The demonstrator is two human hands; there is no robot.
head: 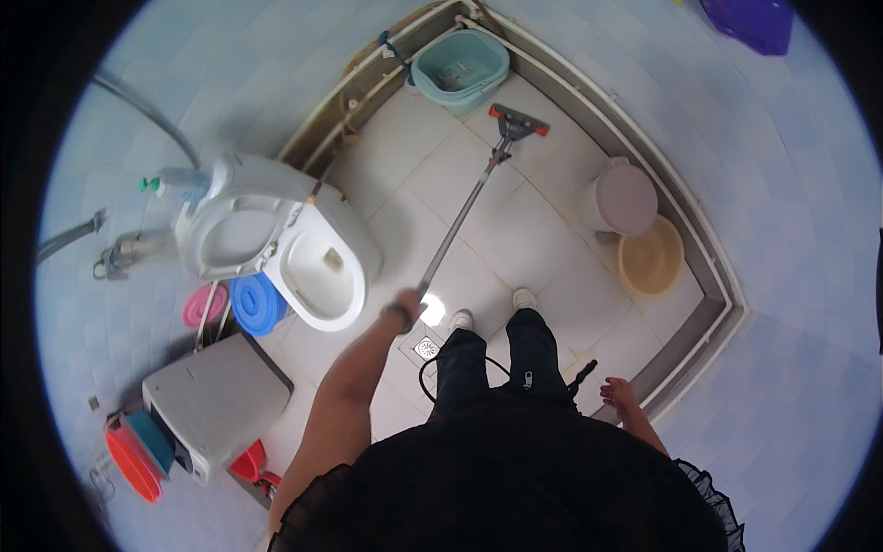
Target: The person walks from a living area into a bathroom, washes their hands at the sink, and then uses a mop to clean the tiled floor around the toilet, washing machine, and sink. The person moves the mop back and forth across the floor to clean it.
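My left hand (408, 308) grips the upper end of a sponge mop's grey pole (455, 224). A band or bracelet circles that wrist. The pole slants away from me, and the mop head (517, 121), grey with orange ends, is on the white tiled floor (441, 179) just short of a teal basin (461, 65). At my right side, my right hand (619, 395) hangs with nothing in it, its fingers slightly apart, near the low wall ledge.
A white toilet (321, 276) with raised lid stands left, beside a blue lidded bucket (256, 303) and a washing machine (221, 393). At right are a pink-lidded bin (624, 196) and a yellow basin (652, 255). A floor drain (426, 347) lies near my feet. Pipes (690, 200) run along the walls.
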